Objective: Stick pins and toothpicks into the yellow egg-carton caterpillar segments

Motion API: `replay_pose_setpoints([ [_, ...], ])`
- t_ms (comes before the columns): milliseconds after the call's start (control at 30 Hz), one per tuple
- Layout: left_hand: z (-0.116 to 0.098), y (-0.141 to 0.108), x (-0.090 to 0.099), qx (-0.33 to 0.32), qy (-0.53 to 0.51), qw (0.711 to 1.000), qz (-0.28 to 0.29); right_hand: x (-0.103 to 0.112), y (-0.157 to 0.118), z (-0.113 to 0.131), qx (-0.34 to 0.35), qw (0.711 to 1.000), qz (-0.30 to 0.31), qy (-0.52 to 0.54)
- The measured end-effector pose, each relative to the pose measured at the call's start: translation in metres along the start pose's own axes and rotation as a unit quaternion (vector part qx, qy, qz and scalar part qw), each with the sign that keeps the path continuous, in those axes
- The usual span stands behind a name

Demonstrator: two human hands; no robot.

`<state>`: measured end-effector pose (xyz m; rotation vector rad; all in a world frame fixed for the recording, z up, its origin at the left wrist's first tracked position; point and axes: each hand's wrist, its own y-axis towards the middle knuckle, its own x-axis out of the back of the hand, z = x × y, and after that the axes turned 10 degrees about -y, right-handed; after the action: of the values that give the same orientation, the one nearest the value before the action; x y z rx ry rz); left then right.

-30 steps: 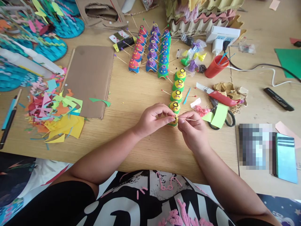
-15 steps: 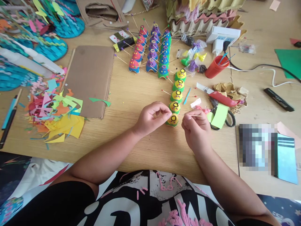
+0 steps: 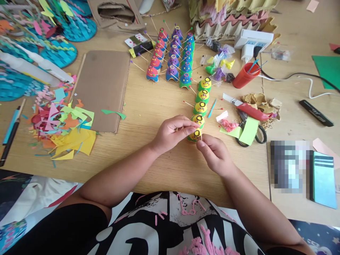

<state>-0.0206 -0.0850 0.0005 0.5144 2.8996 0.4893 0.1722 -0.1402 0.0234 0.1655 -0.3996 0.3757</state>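
Observation:
My right hand (image 3: 214, 153) pinches a thin toothpick (image 3: 201, 135), which points away from me. My left hand (image 3: 174, 132) is closed, thumb against forefinger; whatever sits between those fingertips is too small to make out. Both hands meet over the near end of a row of yellow-and-green egg-carton bumps (image 3: 200, 108) with smiling faces and dark rings on top. Its nearest bump is partly covered by my fingers. A red-headed stick (image 3: 188, 103) juts from the left side of this row, and a blue plastic tool (image 3: 211, 108) lies to its right.
Behind stand painted rows in red (image 3: 155, 62), purple (image 3: 173, 61) and blue-green (image 3: 187, 60), bristling with sticks. Cardboard (image 3: 102, 88) and paper scraps (image 3: 63, 124) lie left. On the right are a red cup (image 3: 245, 76), a utility knife (image 3: 251, 109), scissors (image 3: 262, 134) and a power strip (image 3: 253, 38).
My right hand has moved left toward my left hand, and its toothpick has turned from lying sideways to pointing away. My left fingertips have shifted slightly right, over the near bumps.

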Motion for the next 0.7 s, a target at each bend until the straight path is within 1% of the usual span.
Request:
replay_pose_setpoints([
  [100,0.0001,0.0004,-0.0001,-0.001,-0.021,1.0,0.02,0.0016,-0.0002,0.0019,0.026,0.998,0.007,-0.058],
  [367,-0.0031,0.0015,-0.0023,-0.008,-0.047,0.998,0.042,0.0011,0.0024,0.0013,0.061,0.995,0.002,-0.081],
  [500,-0.0039,0.0013,-0.0013,-0.008,-0.046,0.998,0.044,0.0001,0.0035,0.0028,0.048,0.997,-0.008,-0.062],
  [633,-0.0028,0.0012,-0.0004,-0.02,-0.04,0.999,0.023,-0.0026,0.0027,0.0033,0.027,0.997,-0.049,-0.044],
  [700,-0.0027,0.0011,0.0001,-0.027,-0.048,0.998,0.021,-0.0035,0.0021,0.0032,0.02,0.997,-0.064,-0.043],
])
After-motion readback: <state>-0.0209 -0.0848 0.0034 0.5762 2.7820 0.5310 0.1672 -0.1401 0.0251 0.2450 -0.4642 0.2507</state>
